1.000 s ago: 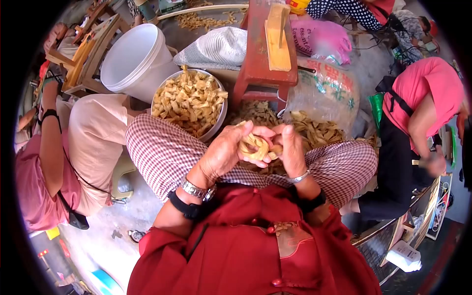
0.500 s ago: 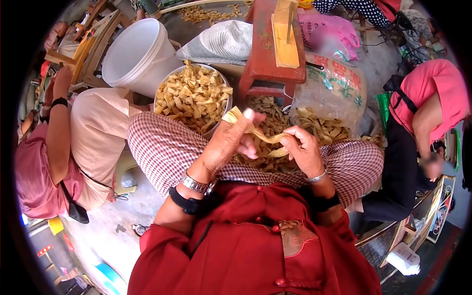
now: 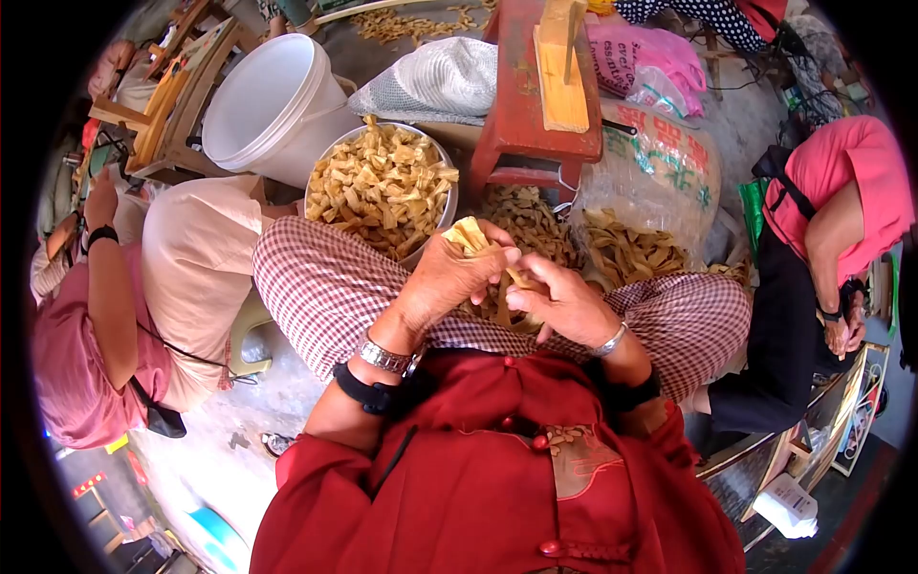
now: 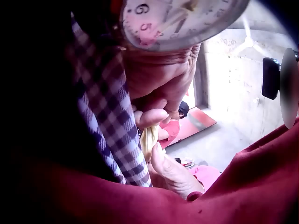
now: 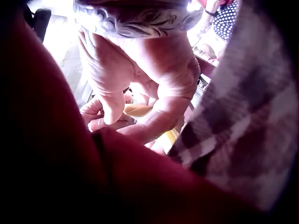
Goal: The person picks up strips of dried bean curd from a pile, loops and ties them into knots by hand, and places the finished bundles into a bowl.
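A pale yellow, pliable strip (image 3: pixel 466 235), folded at its upper end, is held between both hands above the lap. My left hand (image 3: pixel 448 282) grips the folded part, which sticks up past the thumb. With thumb and fingers, my right hand (image 3: pixel 572 304) pinches the lower part of the strip close beside the left fingertips. In the right wrist view the strip (image 5: pixel 138 110) shows between the right thumb and fingers. The left wrist view has a bit of the strip (image 4: pixel 148 140) between fingertips. Fingers hide much of its length.
A metal basin (image 3: pixel 451 203) heaped with knotted yellow pieces stands beyond the left knee. Loose strips (image 3: pixel 636 251) spill from a clear plastic sack (image 3: pixel 660 163) ahead. A red bench (image 3: pixel 521 148), a white bucket (image 3: pixel 325 124) and seated people on both sides surround the lap.
The strip was looped in both hands, then stretched between them as the right hand drew an end rightward. Now the hands are together again, with the folded end upright in the left.
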`<state>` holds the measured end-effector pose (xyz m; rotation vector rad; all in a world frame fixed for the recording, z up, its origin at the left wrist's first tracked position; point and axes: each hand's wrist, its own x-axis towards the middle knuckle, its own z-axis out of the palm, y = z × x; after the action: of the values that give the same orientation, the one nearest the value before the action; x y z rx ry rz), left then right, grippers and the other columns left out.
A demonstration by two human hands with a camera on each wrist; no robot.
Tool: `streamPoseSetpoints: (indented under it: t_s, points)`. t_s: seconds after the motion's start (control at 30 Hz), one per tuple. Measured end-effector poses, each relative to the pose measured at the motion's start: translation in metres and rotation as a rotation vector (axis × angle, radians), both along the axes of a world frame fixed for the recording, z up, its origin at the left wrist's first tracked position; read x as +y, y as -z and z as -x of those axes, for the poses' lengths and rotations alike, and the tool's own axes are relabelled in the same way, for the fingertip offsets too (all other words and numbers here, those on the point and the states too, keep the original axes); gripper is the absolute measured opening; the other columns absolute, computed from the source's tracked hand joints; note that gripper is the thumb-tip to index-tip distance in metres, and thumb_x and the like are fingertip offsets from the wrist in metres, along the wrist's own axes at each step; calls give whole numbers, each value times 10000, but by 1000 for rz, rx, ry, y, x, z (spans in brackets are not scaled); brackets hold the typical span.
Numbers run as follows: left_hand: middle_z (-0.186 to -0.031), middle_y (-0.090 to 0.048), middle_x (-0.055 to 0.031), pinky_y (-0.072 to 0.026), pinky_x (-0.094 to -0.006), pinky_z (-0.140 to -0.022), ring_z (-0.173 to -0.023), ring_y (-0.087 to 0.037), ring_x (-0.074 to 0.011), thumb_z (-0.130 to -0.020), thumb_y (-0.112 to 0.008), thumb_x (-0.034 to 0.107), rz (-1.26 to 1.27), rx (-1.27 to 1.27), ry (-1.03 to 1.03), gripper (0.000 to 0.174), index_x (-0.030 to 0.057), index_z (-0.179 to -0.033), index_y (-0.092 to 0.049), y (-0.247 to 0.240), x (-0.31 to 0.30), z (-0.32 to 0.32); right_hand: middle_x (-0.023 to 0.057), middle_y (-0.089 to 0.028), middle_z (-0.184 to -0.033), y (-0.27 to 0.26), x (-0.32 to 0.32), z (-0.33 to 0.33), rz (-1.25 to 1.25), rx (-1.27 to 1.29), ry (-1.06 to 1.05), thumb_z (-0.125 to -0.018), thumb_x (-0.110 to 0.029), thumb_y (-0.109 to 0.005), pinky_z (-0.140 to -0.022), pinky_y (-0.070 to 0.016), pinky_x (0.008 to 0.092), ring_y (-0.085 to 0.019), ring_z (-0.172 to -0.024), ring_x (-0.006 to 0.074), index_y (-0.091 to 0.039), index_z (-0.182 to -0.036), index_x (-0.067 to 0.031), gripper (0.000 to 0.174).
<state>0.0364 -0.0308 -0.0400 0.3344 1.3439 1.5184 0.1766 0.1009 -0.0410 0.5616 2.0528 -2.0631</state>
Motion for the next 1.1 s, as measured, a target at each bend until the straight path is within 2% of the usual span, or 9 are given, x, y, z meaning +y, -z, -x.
streamPoseSetpoints:
  t_s: [0.17, 0.27, 0.37, 0.5, 0.57, 0.77, 0.8, 0.9, 1.1]
  points:
    - [-646, -551, -1, -346, -189, -397, -471, -463, -48, -847, -649, 69, -102, -30, -1, 112, 36, -929, -578, 1, 1, -1, 65, -604, -818, -7, -1, 8, 108, -84, -88, -899, -271, -565, -476, -496, 256, -568, -634, 122, -539, -1019, 17, 313]
    - [-660, -539, -1, -348, -188, -406, -463, -441, -47, -848, -630, 40, -216, -130, -125, 98, 38, -932, -577, -15, -6, 5, 29, -571, -700, 3, 3, 1, 48, 80, 8, -910, -284, -548, -539, -440, 252, -523, -616, 100, -580, -869, 6, 295]
    - [-656, -506, 17, -367, -198, -416, -481, -418, -49, -851, -594, 3, -307, -142, -197, 82, 42, -920, -575, -19, -15, 22, 27, -548, -652, -25, 6, 0, -8, 96, 21, -915, -291, -540, -572, -394, 259, -489, -608, 97, -583, -776, 4, 329]
    - [-661, -493, 17, -404, -215, -450, -524, -427, -49, -865, -573, 8, -310, -62, -196, 67, 47, -919, -574, -33, -1, 26, 45, -532, -629, -33, 26, 5, -86, 172, 22, -910, -335, -552, -547, -393, 269, -481, -594, 103, -566, -771, 7, 369]
    - [-671, -499, 19, -422, -226, -462, -533, -434, -52, -866, -566, 9, -350, -55, -190, 53, 46, -904, -571, -37, 16, 36, 45, -499, -602, -49, 41, 15, -322, 209, 30, -907, -367, -555, -528, -383, 276, -463, -566, 106, -558, -767, -5, 388]
    - [-655, -524, 6, -405, -208, -447, -512, -472, -58, -860, -577, 61, -357, 113, -171, 36, 49, -891, -564, -70, 81, 61, 21, -405, -599, -79, 104, 45, -682, 388, 124, -898, -354, -571, -514, -354, 280, -401, -575, 94, -538, -764, -9, 371]
    - [-647, -536, 0, -400, -207, -441, -483, -483, -67, -855, -586, 83, -349, 132, -181, 59, 42, -893, -567, -71, 91, 67, 33, -419, -599, -91, 104, 48, -636, 369, 172, -897, -342, -567, -529, -364, 284, -416, -582, 100, -537, -771, -9, 357]
    - [-663, -516, 3, -406, -210, -470, -499, -428, -56, -884, -562, 91, -320, 238, -177, 56, 40, -907, -565, -82, 114, 76, 66, -473, -610, -101, 125, 61, -807, 397, 202, -899, -300, -544, -561, -391, 302, -446, -593, 129, -542, -792, 1, 319]
    - [-645, -561, -13, -406, -205, -443, -516, -510, -75, -865, -591, 103, -324, 315, -195, 81, 34, -823, -592, -78, 148, 98, 111, -555, -647, -94, 161, 86, -874, 495, 261, -897, -289, -505, -584, -417, 340, -535, -602, 217, -569, -792, 5, 318]
